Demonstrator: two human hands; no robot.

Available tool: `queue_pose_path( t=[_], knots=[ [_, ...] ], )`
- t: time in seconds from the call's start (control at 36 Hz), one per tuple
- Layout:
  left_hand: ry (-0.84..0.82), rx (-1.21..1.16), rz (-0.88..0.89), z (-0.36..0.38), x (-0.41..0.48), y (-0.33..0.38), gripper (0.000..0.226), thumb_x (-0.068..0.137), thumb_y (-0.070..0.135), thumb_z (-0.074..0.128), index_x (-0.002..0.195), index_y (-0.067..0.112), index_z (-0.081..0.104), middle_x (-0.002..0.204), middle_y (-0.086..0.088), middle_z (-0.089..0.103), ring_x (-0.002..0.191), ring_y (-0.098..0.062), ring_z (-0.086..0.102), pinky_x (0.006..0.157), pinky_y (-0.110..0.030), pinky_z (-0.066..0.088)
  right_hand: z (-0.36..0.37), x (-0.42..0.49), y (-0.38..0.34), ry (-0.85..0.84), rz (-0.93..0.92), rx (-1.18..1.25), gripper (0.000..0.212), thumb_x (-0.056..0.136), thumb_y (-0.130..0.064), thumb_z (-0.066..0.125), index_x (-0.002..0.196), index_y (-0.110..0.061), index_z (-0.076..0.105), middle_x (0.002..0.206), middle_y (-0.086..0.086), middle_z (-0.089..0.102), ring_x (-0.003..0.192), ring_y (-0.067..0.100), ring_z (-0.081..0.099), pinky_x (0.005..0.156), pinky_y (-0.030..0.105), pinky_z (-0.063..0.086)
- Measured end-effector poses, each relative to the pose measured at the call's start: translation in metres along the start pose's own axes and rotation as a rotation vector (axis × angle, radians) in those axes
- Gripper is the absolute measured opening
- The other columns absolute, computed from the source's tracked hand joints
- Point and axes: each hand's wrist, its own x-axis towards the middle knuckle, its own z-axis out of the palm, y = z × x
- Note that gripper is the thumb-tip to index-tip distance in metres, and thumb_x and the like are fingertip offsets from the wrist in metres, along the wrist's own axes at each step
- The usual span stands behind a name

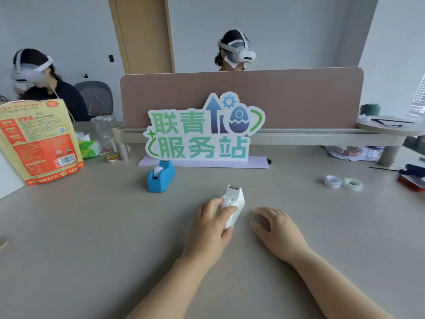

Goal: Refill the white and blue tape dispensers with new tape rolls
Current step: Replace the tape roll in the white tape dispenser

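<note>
A white tape dispenser point(235, 203) sits on the grey desk near the middle, cutter end pointing away from me. My left hand point(210, 229) grips its near end, thumb and fingers around the white core in its slot. Just right of it, my right hand point(274, 227) lies flat on the desk, palm down, holding nothing. A blue tape dispenser point(161, 177) with a white core stands further back to the left. Two tape rolls point(332, 181) point(352, 183) lie side by side at the far right.
A standing sign point(202, 134) with green characters leans against a brown desk divider point(241, 97). An orange and yellow snack bag point(39, 143) stands at the left, with a clear cup point(104, 128) and a green packet behind. A red and black item point(412, 178) lies at the right edge. Two people in headsets sit beyond.
</note>
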Motion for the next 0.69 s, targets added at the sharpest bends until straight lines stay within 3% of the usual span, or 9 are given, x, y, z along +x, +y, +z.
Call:
queue_pose_path(
  t=[0.17, 0.31, 0.39, 0.47, 0.58, 0.69],
  knots=[
    [-0.096, -0.149, 0.133, -0.004, -0.017, 0.028, 0.049, 0.082, 0.017, 0.062, 0.119, 0.040, 0.041, 0.135, 0.001, 0.044, 0.123, -0.018, 0.041, 0.088, -0.022, 0.040, -0.010, -0.036, 0.006, 0.166, -0.031, 0.100, 0.031, 0.088, -0.027, 0.060, 0.119, -0.022, 0.059, 0.120, -0.008, 0.061, 0.116, 0.017, 0.050, 0.087, 0.020, 0.034],
    [-0.153, -0.182, 0.152, -0.007, -0.017, 0.021, 0.047, 0.089, 0.016, 0.056, 0.121, 0.043, 0.034, 0.147, 0.008, 0.033, 0.141, -0.006, 0.019, 0.105, -0.032, 0.038, -0.014, -0.040, 0.005, 0.325, -0.152, 0.073, 0.033, 0.085, -0.023, 0.064, 0.118, -0.020, 0.061, 0.124, -0.008, 0.060, 0.114, 0.019, 0.052, 0.093, 0.021, 0.035],
    [-0.126, -0.148, 0.160, -0.006, -0.014, 0.012, 0.054, 0.088, 0.009, 0.055, 0.128, 0.041, 0.035, 0.148, 0.008, 0.035, 0.142, -0.007, 0.015, 0.114, -0.038, 0.026, -0.013, -0.037, 0.003, 0.324, -0.250, 0.057, 0.036, 0.084, -0.032, 0.059, 0.119, -0.022, 0.060, 0.126, -0.008, 0.059, 0.115, 0.018, 0.053, 0.096, 0.024, 0.038],
    [-0.085, -0.164, 0.098, -0.006, -0.011, 0.005, 0.064, 0.088, 0.005, 0.052, 0.136, 0.042, 0.031, 0.144, 0.019, 0.034, 0.141, -0.004, 0.015, 0.114, -0.034, 0.025, -0.010, -0.031, 0.004, 0.329, -0.283, 0.045, 0.043, 0.083, -0.043, 0.052, 0.119, -0.021, 0.062, 0.128, -0.005, 0.060, 0.118, 0.021, 0.054, 0.099, 0.037, 0.045],
    [-0.052, -0.216, 0.006, -0.002, -0.007, 0.007, 0.055, 0.088, 0.028, 0.058, 0.138, 0.035, 0.038, 0.135, 0.035, 0.029, 0.137, 0.004, 0.023, 0.110, -0.017, 0.025, -0.006, -0.021, 0.002, 0.302, -0.253, 0.073, 0.051, 0.081, -0.054, 0.053, 0.120, -0.021, 0.060, 0.129, -0.005, 0.059, 0.119, 0.021, 0.055, 0.096, 0.042, 0.047],
    [0.022, -0.364, -0.148, -0.001, 0.005, 0.011, 0.042, 0.086, 0.037, 0.060, 0.127, 0.026, 0.054, 0.122, 0.028, 0.049, 0.122, 0.000, 0.044, 0.101, -0.013, 0.032, -0.004, -0.015, 0.001, 0.233, -0.220, 0.104, 0.057, 0.076, -0.059, 0.057, 0.121, -0.023, 0.058, 0.132, -0.007, 0.056, 0.117, 0.021, 0.054, 0.096, 0.042, 0.046]
  ],
)
